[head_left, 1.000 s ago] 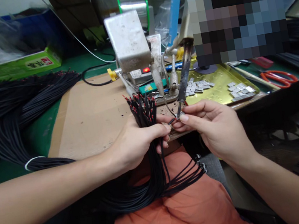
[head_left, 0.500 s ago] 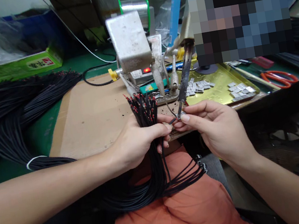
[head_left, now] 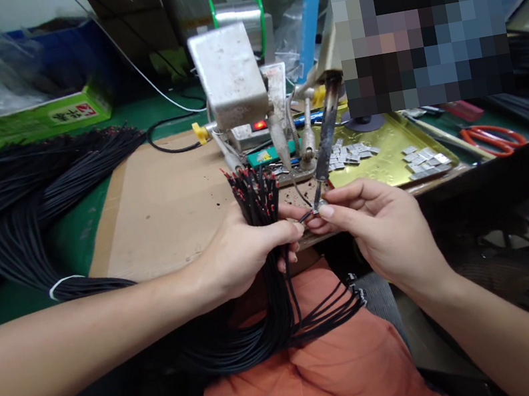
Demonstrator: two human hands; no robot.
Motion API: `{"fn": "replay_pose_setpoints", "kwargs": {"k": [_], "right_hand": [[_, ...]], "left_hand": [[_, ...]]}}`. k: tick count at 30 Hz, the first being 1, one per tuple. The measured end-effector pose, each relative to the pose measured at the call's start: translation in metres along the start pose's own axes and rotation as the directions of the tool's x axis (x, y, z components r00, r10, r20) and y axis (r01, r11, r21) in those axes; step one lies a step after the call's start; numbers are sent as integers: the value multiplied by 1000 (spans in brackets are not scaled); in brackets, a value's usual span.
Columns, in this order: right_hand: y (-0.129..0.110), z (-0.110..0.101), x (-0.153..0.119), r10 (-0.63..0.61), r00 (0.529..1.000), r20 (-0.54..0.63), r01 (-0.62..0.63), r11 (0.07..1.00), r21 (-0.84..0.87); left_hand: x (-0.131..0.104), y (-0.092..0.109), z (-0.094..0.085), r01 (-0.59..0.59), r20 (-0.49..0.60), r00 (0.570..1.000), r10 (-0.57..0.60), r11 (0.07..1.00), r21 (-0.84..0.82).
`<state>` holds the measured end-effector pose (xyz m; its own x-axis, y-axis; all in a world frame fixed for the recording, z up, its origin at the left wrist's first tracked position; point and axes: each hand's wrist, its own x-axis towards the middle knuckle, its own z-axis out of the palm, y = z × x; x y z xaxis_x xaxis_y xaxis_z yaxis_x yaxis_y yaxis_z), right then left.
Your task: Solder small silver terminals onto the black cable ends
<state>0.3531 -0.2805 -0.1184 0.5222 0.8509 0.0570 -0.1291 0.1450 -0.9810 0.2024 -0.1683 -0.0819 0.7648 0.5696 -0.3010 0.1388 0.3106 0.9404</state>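
Note:
My left hand point(head_left: 256, 243) is closed around a thick bundle of black cables point(head_left: 258, 202) with red wire tips standing upward. Between its thumb and finger it also pinches one single cable point(head_left: 305, 216) that points to the right. My right hand point(head_left: 375, 227) pinches a small silvery metal connector point(head_left: 319, 203) at the end of that cable. A soldering iron point(head_left: 328, 136), fixed in a stand, points down with its tip at the connector. Solder wire point(head_left: 301, 192) runs from the feeder nozzle point(head_left: 280, 144) to the same spot. The joint itself is partly hidden by my fingers.
A yellow tray point(head_left: 391, 166) with several metal connectors lies behind my right hand. Orange-handled scissors point(head_left: 495, 139) are farther right. Cardboard point(head_left: 159, 209) covers the bench. More black cables point(head_left: 30, 190) lie at left. A solder spool point(head_left: 240, 23) stands behind the feeder.
Almost nothing differs. My right hand has shifted very slightly, while the cable and connector stay at the iron's tip.

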Motion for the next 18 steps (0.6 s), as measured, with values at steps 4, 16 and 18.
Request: {"fn": "replay_pose_setpoints", "kwargs": {"k": [4,16,18], "right_hand": [[1,0,-1,3,1000,-13,-4,1000,-17],[3,2,-4,-12,1000,-26,12,1000,15],[3,2,-4,-12,1000,-22,13,1000,23]], "left_hand": [[0,-2,-1,-7,25,1000,6,1000,9],[1,-4,-3,4,85,996,-3,1000,-7],[1,-4,-4,5,98,995,-4,1000,-8]]}}
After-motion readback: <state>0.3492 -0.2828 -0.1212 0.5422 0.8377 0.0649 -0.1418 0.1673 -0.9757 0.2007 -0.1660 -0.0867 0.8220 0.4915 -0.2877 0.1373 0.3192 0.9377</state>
